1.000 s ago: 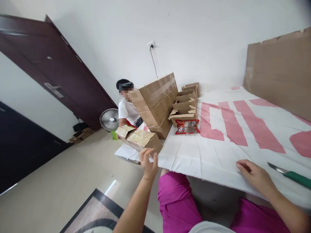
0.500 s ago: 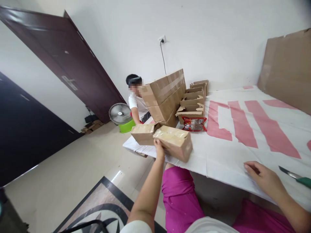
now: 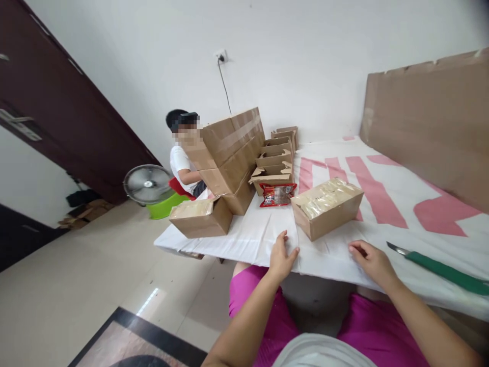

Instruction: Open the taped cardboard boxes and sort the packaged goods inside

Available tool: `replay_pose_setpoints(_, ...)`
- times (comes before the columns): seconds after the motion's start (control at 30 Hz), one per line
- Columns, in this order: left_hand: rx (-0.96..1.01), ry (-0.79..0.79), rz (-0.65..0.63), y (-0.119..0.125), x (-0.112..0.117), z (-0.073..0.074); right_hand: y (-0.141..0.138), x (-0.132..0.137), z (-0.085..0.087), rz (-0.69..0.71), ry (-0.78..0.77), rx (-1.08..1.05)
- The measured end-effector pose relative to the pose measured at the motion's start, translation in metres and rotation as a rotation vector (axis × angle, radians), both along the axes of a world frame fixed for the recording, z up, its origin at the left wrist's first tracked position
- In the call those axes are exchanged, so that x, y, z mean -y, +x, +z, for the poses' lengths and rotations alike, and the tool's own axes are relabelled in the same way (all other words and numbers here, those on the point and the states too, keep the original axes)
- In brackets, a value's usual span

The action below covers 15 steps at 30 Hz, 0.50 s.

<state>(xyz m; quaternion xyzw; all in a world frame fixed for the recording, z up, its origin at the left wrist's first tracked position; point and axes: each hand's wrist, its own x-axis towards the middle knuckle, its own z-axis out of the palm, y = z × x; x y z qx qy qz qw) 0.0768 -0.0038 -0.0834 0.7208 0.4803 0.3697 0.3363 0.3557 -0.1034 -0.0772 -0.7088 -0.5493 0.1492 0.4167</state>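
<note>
A taped cardboard box (image 3: 324, 206) rests on the cloth-covered table in front of me, its top crossed with shiny clear tape. My left hand (image 3: 282, 259) is just short of the box's near left corner, holding nothing, with thumb and fingers apart. Near the table's edge, to the right of the box, my right hand (image 3: 372, 262) lies with its fingers loosely curled in and nothing visible in them. Beside it is a utility knife (image 3: 439, 267) with a green handle and its blade out. A red-trimmed plastic packet (image 3: 278, 194) lies behind the box.
Another taped box (image 3: 200, 219) sits at the table's left end. Stacked large cartons (image 3: 233, 148) and a row of open small boxes (image 3: 273, 171) stand behind. A person (image 3: 183, 158) sits beyond the stack, near a fan (image 3: 148, 183). Large cardboard (image 3: 428, 117) leans at right.
The taped box has moved right along the table, and my left hand has let go of it. My view has turned to the right. My right hand stays by the table edge.
</note>
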Motion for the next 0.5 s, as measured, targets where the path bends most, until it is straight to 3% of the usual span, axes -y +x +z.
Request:
replay_pose_setpoints(0.13, 0.041, -0.053, -0.009, 0.006, -0.001, 0.013, -0.002, 0.000, 0.003, 0.022, 0.000, 0.003)
replay_pose_setpoints(0.23, 0.096, 0.071, -0.086, 0.023, -0.010, 0.034, -0.001, -0.001, 0.002, 0.028, -0.002, 0.010)
replay_pose_setpoints(0.37, 0.166, 0.178, -0.161, 0.052, -0.037, 0.059, -0.001, -0.001, 0.000, 0.024, -0.010, 0.007)
replay_pose_setpoints(0.5, 0.253, 0.203, -0.224, 0.068, -0.062, 0.068, -0.002, 0.000, 0.000, 0.012, -0.009, -0.017)
